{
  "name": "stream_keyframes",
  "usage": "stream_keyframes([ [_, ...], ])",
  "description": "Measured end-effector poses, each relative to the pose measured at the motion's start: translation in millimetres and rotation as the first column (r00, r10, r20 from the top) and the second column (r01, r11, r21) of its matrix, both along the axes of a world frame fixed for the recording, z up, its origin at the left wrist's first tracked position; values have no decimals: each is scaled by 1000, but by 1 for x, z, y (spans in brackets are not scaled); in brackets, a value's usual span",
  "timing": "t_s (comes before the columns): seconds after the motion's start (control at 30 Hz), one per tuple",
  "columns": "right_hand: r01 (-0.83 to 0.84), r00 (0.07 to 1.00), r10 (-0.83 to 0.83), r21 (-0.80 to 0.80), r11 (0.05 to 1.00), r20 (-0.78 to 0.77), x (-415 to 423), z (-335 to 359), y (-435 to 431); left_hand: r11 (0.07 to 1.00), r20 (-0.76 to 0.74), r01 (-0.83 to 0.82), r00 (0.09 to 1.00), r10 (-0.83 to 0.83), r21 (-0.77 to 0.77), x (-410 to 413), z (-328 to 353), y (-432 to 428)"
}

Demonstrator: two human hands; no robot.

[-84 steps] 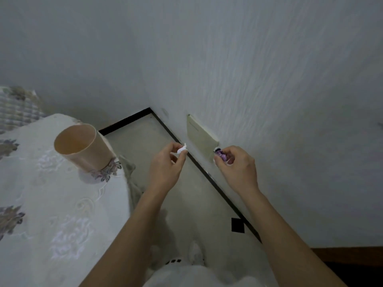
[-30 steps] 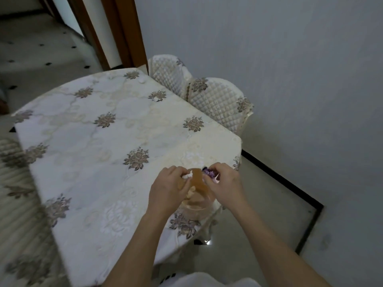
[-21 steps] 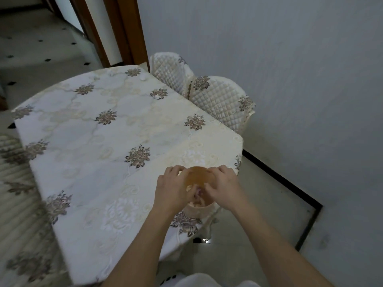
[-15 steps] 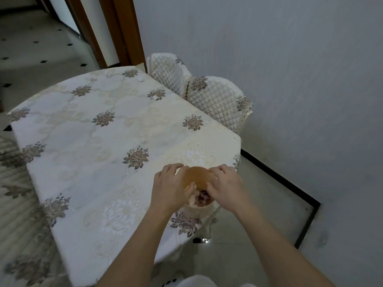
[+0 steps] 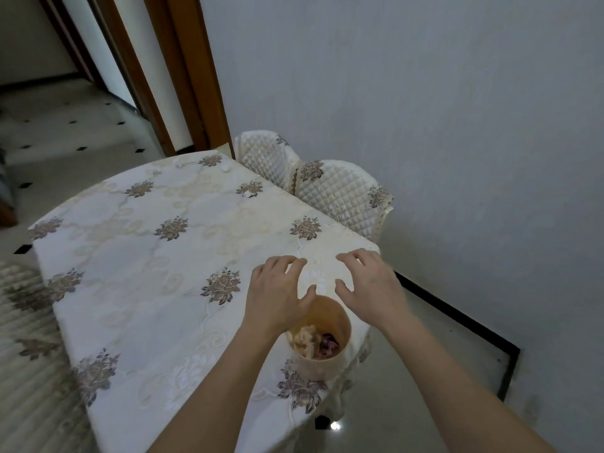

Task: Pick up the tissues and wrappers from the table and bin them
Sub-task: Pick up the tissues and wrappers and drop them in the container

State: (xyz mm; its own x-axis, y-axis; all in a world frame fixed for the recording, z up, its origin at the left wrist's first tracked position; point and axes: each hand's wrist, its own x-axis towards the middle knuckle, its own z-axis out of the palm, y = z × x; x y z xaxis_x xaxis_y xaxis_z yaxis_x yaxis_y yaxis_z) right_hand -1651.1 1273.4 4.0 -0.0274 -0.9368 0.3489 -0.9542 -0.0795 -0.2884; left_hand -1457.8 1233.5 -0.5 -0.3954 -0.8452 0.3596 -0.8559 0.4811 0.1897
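Left hand (image 5: 277,294) and right hand (image 5: 371,287) both empty, fingers loosely spread and slightly curled, palms down over the table (image 5: 130,289); can't tell if they touch the cloth; bin (image 5: 322,367) stands upright between the two wrists, just behind the thumbs; crumpled tissue (image 5: 305,336) and purple wrapper (image 5: 327,343) lie inside it; small white wads (image 5: 247,193) well beyond the fingertips, at the table's far end.
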Motion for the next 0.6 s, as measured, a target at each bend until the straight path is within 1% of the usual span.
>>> stream_keyframes([
  [0.17, 69, 998, -69, -36, 997, -11, -12, 13, 5, 998, -17, 54, 998, -55, -32, -13, 10, -7],
  [0.37, 210, 978, -210, -4, 978, 11, -44, 10, 33, 984, -29, 175, 984, -177, -43, -46, 8, -8],
  [0.5, 329, 944, -330, 16, 944, 30, -68, 4, 67, 956, -28, 290, 956, -291, -33, -76, 2, -3],
  [0.6, 435, 900, -436, 33, 900, 25, -84, -4, 97, 920, -39, 390, 919, -392, -41, -100, -5, 4],
])
